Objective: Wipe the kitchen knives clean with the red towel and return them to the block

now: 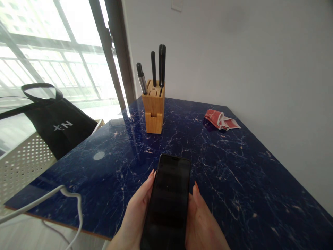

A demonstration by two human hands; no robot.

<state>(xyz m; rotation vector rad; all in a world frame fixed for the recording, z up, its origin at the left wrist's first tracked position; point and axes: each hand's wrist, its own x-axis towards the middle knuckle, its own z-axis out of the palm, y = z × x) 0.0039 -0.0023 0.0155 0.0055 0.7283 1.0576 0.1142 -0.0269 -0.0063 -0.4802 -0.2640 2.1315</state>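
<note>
A black smartphone (168, 201) with a dark screen is held upright in portrait at the bottom centre, above the table's near part. My left hand (136, 215) is closed around its left edge, the thumb lying along the side. On the right edge, my right hand (203, 222) grips the same phone, its thumb pointing up beside it. Most fingers of both hands are hidden behind the phone. Beyond the phone stands a wooden knife block (154, 114), with a black-handled knife (161, 64) and two other handled tools in its slots.
The blue marble-patterned table (125, 149) runs back to a white wall. A crumpled red and white cloth (221, 119) lies at the far right. On the left are a black bag (62, 121), a perforated white surface (28, 163) and a white cable (78, 208) crossing the table edge.
</note>
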